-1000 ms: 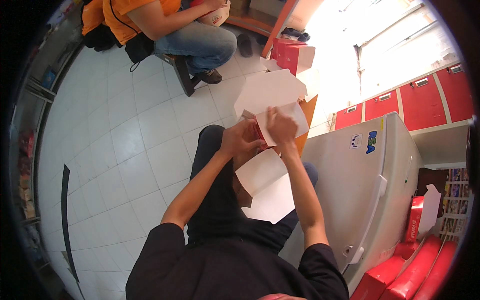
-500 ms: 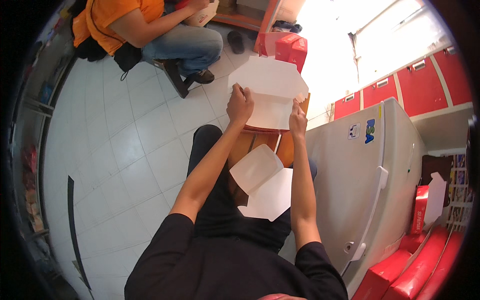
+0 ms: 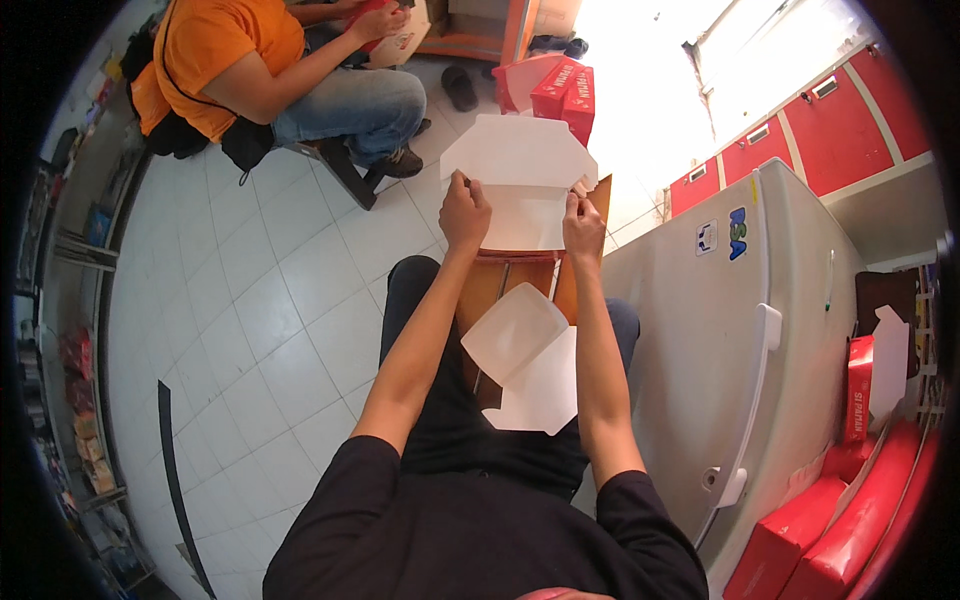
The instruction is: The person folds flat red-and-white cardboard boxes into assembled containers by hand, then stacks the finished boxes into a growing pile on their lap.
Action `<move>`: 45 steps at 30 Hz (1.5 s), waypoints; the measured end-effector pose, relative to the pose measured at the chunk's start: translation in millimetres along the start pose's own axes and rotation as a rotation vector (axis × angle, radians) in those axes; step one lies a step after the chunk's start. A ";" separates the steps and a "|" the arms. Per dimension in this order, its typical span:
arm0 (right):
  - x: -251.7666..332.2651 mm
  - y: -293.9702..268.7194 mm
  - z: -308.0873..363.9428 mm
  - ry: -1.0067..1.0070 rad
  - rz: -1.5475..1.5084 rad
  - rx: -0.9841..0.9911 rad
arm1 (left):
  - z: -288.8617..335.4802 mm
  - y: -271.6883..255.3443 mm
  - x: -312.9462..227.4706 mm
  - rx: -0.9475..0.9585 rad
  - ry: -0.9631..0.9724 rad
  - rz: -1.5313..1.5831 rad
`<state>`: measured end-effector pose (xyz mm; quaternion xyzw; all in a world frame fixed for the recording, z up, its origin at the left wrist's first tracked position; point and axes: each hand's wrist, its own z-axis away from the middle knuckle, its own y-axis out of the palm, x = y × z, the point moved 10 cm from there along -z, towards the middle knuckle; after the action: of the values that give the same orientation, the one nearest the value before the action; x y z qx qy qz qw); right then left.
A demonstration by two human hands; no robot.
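A paper food box [image 3: 522,218], white inside with its wide lid flap [image 3: 520,152] raised, is held out in front of me. My left hand [image 3: 466,214] pinches its left side where the lid folds. On the right side, my right hand [image 3: 584,226] grips the matching corner, with a small folded tab by its fingertips. Nearer to me, between my forearms, a second white paper box [image 3: 514,328] lies open at my lap, its flap [image 3: 541,385] spread toward me. Neither hand touches it. A brown wooden stool or bench [image 3: 486,288] shows beneath the boxes.
Red boxes [image 3: 564,92] stand beyond my hands. At upper left, a seated person in an orange shirt [image 3: 228,70] holds a red-and-white box [image 3: 402,40]. A white fridge [image 3: 670,310] is close by my right arm, with more red boxes [image 3: 790,535] beside it. Shelves [image 3: 75,250] line the left.
The view has shifted slightly. My right hand's fingers have curled in at the box's right corner and moved a little away from me. The other person's second hand now shows at their box.
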<state>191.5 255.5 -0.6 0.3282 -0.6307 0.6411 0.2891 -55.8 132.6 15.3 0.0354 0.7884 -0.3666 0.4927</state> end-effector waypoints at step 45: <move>63.4 -69.2 238.0 0.135 -0.662 0.723 | 151.3 -248.6 -133.1 0.530 0.624 0.687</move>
<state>220.0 17.7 89.5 0.5477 -0.2097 0.7125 0.3851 22.3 -100.6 220.1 0.5220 0.7209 -0.3425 0.3008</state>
